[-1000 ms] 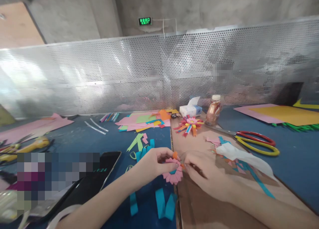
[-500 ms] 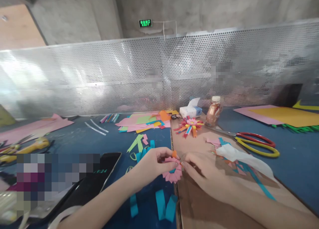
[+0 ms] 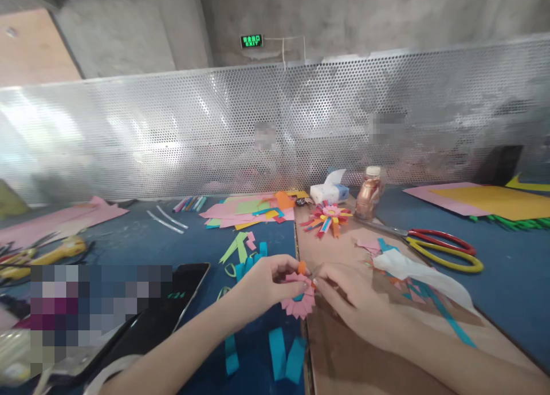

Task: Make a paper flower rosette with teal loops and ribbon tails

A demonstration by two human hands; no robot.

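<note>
A pink paper flower (image 3: pixel 299 307) with pointed petals and a blue centre is pinched in my left hand (image 3: pixel 275 280), thumb on its face. Orange paper (image 3: pixel 302 267) sticks up at the flower's upper edge, between my two hands. My right hand (image 3: pixel 344 289) is closed, its thumb and forefinger pressed together at the flower's right edge, where a bit of orange shows. Blue paper strips (image 3: pixel 278 352) lie on the blue table just below, and more blue loops (image 3: pixel 249 264) sit behind my left wrist.
On the cardboard (image 3: pixel 356 360) are a finished multicoloured paper flower (image 3: pixel 330 216), tissue pack (image 3: pixel 329 193), bottle (image 3: pixel 368 194), scissors (image 3: pixel 444 252) and paper scraps (image 3: pixel 412 269). A phone (image 3: pixel 172 303) and yellow glue gun (image 3: pixel 64 249) lie left. Coloured paper (image 3: pixel 240 210) and markers (image 3: pixel 189 204) are behind.
Both hands stay almost in place around the pink flower. The orange paper at its top edge shows slightly more. The view has shifted a little.
</note>
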